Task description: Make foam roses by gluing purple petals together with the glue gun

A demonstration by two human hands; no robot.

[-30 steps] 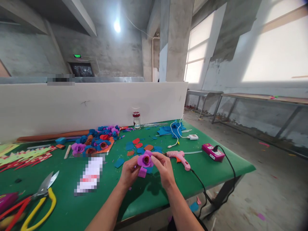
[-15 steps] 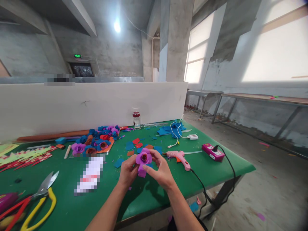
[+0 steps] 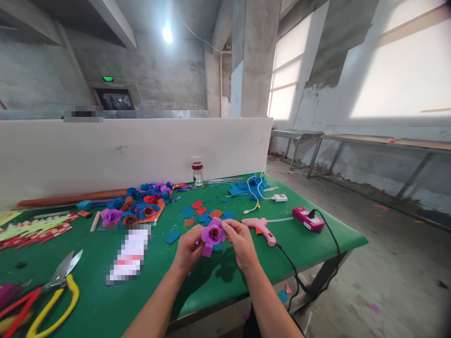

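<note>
A purple paper flower (image 3: pixel 214 232) with a brown centre is held up over the green table (image 3: pixel 148 300). My left hand (image 3: pixel 189 248) grips its left side, fingers closed. The thumb and fingertips of my right hand (image 3: pixel 240 238) pinch the upper right petal. A purple piece (image 3: pixel 206 249) shows under the bloom. Just to the right of my right hand lies a pink glue gun (image 3: pixel 260 227) with a clear stick in its back. Blue, red and orange paper pieces (image 3: pixel 172 236) are scattered behind my hands.
Finished paper flowers (image 3: pixel 137 206) are piled at the left back. Yellow-handled shears (image 3: pixel 58 300) lie at front left. A lidded glass jar (image 3: pixel 198 175) stands by the white board (image 3: pixel 141 155). A magenta power box (image 3: pixel 308 219), with a black cable, sits right.
My right thumb has come off the lower front of the flower, and the right fingers now pinch its upper right petal. The flower has shifted slightly right. The view has shifted slightly.
</note>
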